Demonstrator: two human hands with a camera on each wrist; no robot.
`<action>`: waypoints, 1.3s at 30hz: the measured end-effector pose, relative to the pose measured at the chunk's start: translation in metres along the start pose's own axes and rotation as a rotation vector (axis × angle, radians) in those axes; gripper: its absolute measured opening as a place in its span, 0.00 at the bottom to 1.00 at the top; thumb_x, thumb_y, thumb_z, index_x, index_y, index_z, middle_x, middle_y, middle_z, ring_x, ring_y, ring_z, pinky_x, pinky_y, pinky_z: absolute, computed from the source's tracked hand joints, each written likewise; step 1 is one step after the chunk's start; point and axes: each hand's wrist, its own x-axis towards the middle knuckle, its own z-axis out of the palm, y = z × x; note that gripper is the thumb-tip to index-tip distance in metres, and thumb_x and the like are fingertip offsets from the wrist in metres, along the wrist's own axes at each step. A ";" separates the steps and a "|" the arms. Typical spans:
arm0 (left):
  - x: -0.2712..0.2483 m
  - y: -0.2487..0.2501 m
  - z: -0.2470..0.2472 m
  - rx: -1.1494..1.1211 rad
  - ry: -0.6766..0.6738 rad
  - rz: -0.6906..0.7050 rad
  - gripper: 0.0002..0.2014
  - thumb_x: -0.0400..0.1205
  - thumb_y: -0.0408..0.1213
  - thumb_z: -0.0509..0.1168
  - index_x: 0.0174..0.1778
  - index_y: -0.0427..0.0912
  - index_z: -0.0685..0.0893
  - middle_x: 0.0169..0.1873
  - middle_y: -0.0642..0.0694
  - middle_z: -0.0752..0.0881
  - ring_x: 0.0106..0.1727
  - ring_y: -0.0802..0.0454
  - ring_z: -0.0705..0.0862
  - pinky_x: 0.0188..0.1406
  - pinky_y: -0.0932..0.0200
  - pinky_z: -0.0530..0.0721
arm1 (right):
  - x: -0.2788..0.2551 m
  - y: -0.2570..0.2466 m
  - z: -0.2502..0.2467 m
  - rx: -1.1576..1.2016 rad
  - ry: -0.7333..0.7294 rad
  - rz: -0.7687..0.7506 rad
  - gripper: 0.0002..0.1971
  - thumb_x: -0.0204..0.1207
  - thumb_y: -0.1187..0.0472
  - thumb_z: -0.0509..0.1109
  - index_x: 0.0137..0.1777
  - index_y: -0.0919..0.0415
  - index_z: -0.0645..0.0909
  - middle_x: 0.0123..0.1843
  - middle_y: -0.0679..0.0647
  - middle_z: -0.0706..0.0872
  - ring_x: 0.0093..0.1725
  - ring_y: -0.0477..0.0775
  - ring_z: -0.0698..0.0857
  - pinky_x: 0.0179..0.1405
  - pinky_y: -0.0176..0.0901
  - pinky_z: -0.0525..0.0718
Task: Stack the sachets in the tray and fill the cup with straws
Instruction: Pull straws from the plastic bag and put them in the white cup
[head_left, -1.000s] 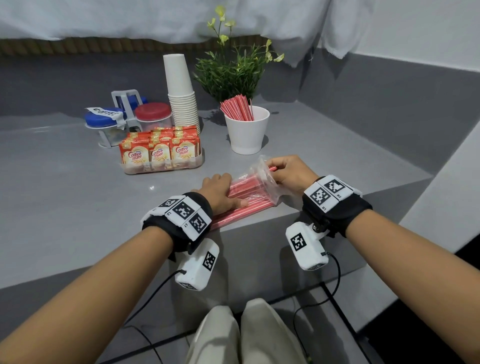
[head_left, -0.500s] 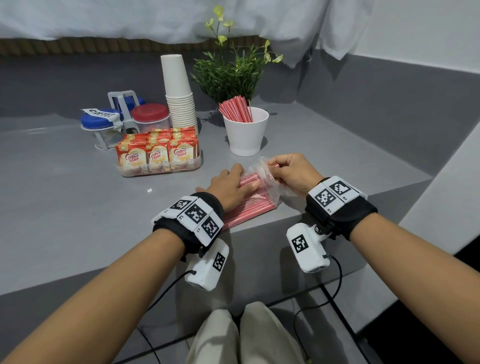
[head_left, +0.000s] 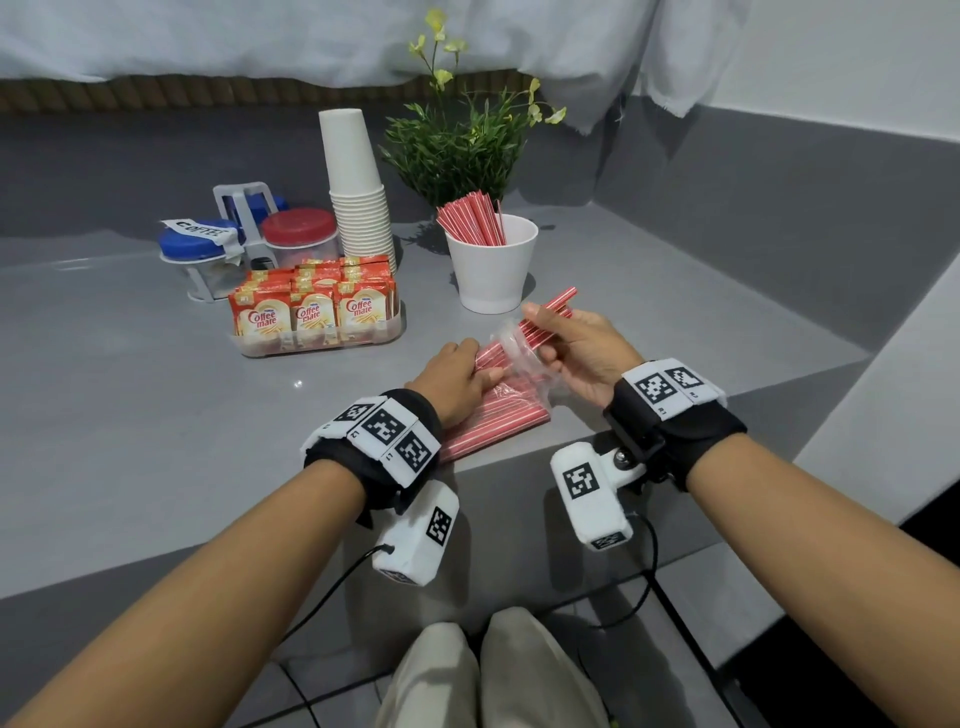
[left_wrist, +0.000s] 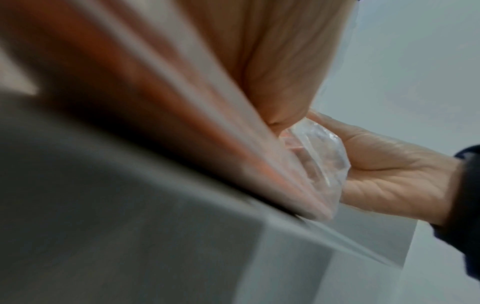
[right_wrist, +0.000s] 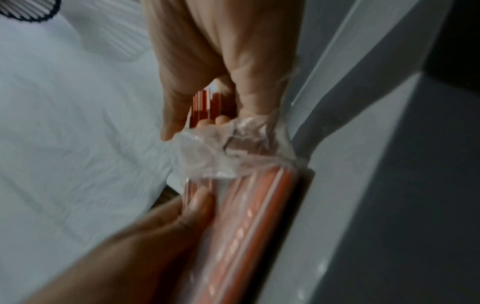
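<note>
The orange-and-white creamer sachets (head_left: 311, 312) stand in rows in the clear plastic tray (head_left: 395, 332), so that half looks done. The white plastic cup (head_left: 491, 270), toward the far edge of the grey bench (head_left: 130, 415), holds only a lean bunch of red-and-white striped straws (head_left: 475, 218), so filling is partway. Many remain in the clear plastic bag of straws (head_left: 498, 415) lying at the near edge. The left hand (head_left: 457, 376) presses the bag down, fingers nearly straight. The right hand (head_left: 576, 348) has its fingers curled round a few straws (head_left: 550, 306) half drawn from the bag's mouth.
</note>
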 end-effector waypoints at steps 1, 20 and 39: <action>0.000 0.000 0.000 -0.004 0.001 0.002 0.18 0.86 0.44 0.53 0.67 0.35 0.69 0.63 0.35 0.75 0.63 0.41 0.75 0.56 0.56 0.70 | 0.001 0.004 0.003 0.001 -0.029 0.040 0.17 0.67 0.58 0.77 0.47 0.72 0.81 0.21 0.52 0.75 0.18 0.46 0.70 0.31 0.42 0.78; -0.003 0.003 -0.010 0.139 -0.093 -0.079 0.18 0.85 0.42 0.56 0.68 0.37 0.68 0.67 0.36 0.72 0.68 0.40 0.73 0.67 0.48 0.70 | 0.009 -0.010 0.037 -0.265 0.321 -0.334 0.13 0.78 0.64 0.64 0.31 0.59 0.75 0.29 0.53 0.80 0.29 0.48 0.80 0.36 0.31 0.83; -0.013 0.021 -0.022 0.268 -0.220 -0.020 0.31 0.76 0.39 0.71 0.74 0.51 0.66 0.69 0.43 0.73 0.69 0.42 0.73 0.68 0.47 0.73 | -0.003 -0.003 0.022 -0.400 0.312 -0.325 0.15 0.76 0.63 0.68 0.28 0.57 0.72 0.23 0.53 0.74 0.21 0.48 0.73 0.24 0.38 0.76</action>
